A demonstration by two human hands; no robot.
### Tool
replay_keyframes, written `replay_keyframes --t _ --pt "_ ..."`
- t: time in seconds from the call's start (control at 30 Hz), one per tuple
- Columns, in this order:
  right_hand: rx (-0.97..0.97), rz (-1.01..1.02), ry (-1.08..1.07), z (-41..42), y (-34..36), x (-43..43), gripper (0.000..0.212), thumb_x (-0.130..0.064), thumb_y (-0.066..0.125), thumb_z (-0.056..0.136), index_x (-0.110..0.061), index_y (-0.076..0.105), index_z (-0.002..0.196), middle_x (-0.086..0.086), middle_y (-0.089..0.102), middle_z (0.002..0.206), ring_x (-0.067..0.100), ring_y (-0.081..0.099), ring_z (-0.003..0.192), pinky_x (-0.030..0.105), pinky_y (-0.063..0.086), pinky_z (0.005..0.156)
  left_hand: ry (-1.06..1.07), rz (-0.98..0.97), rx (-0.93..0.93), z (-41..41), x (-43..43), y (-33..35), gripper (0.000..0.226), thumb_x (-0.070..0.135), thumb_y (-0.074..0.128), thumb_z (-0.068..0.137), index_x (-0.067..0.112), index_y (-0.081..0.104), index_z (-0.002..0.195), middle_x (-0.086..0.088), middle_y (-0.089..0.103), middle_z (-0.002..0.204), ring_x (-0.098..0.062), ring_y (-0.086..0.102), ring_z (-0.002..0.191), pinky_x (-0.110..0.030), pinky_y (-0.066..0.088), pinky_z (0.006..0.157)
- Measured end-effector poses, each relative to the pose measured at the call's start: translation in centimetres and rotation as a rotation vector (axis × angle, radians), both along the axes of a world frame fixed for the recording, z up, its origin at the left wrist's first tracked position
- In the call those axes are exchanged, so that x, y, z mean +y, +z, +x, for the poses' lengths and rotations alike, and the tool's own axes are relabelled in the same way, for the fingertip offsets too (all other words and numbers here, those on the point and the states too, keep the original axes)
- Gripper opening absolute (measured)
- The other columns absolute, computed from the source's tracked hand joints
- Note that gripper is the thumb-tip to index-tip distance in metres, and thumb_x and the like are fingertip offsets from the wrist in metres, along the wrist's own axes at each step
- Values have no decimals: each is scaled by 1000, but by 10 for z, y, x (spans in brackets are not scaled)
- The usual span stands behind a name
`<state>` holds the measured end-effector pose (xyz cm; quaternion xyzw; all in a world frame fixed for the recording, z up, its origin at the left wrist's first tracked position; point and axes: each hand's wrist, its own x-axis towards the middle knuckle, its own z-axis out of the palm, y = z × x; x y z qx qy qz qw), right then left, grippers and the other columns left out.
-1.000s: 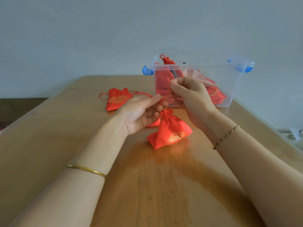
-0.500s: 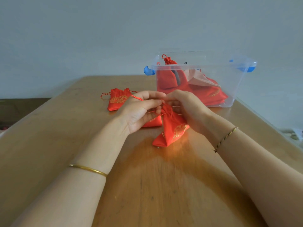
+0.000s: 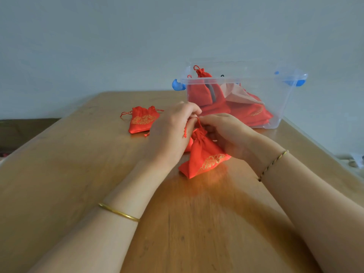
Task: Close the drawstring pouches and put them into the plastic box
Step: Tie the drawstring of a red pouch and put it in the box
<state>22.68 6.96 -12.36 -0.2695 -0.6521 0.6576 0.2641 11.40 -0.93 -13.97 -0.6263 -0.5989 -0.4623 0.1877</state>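
A red drawstring pouch [image 3: 204, 156] with gold embroidery lies tilted on the wooden table [image 3: 59, 174], its neck gathered. My left hand [image 3: 173, 131] and my right hand [image 3: 226, 133] meet just above that neck, and each pinches the pouch's red cord. A second red pouch [image 3: 142, 120] lies flat and open-mouthed to the left. Part of another red pouch peeks out from under my left hand. Behind my hands stands the clear plastic box [image 3: 279, 99] with blue latches, holding several red pouches.
The table's right edge runs close beside the box. A grey wall rises behind the table. A small object lies off the table at the far right [image 3: 356, 160].
My right hand came down from in front of the box to meet my left hand at the pouch's neck. The pouch shifted slightly on the table.
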Motion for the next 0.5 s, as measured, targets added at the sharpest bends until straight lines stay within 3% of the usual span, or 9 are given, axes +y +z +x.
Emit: replay_keyframes --t 0.1,0.23,0.37,0.5 --pt "20 -26 38 2 0 2 12 -13 54 89 -13 60 79 3 52 70 12 45 65 26 35 68 -18 29 12 -2 1 1 15 10 55 87 12 59 101 -2 61 92 -17 60 86 -37 50 75" --pt "60 -78 11 2 1 3 13 -7 49 88 -9 58 78 4 53 70 13 47 64 25 39 67 -21 24 -14 -1 2 2 17 7 57 86 8 62 102 -1 58 91 -4 52 83 -18 43 77" --pt "174 -340 121 0 4 2 23 -14 36 90 -10 47 70 5 50 68 16 48 64 27 42 76 -6 -14 -38 1 2 3 17 13 56 86 9 66 99 -3 61 92 -12 57 85 -21 43 77" --pt "169 -310 58 5 5 6 36 -28 40 95 -17 41 61 0 57 64 12 53 59 24 41 69 6 -7 -53 0 2 5 12 12 58 86 9 67 93 -3 60 88 -14 58 84 -19 42 75"
